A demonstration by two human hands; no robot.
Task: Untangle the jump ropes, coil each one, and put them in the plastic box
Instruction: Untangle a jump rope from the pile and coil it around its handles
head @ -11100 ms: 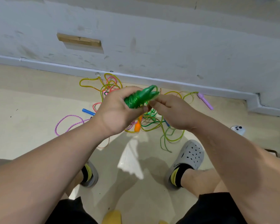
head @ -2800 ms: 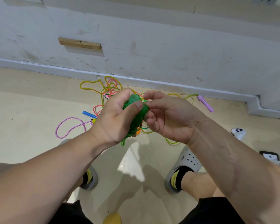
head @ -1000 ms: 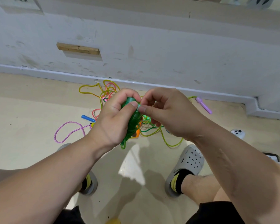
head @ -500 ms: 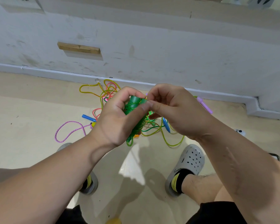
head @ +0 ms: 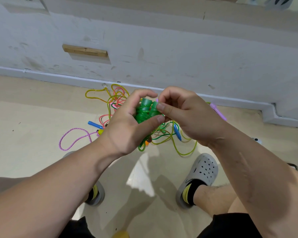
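Two hands clasp a coiled green jump rope [head: 145, 111]
Past a grey clog [head: 203, 169] on the floor [head: 24, 160], the left hand [head: 127, 127] curls thumb and fingers round the cord-wound bundle; the right hand [head: 187, 117] pinches its handle tops with thumb and forefinger. Beyond lie tangled ropes [head: 118, 100], yellow, pink and green, a blue handle [head: 95, 125], a purple handle [head: 218, 112] by the skirting [head: 58, 78]. Dark writing on a sheet [head: 24, 1] high on the wall [head: 179, 48] is unreadable

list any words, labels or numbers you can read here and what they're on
None can be read.
White sheet on the wall: dark print, cut off by the frame edge, too blurred to read.
Green jump rope in the left hand and right hand: no label shows.
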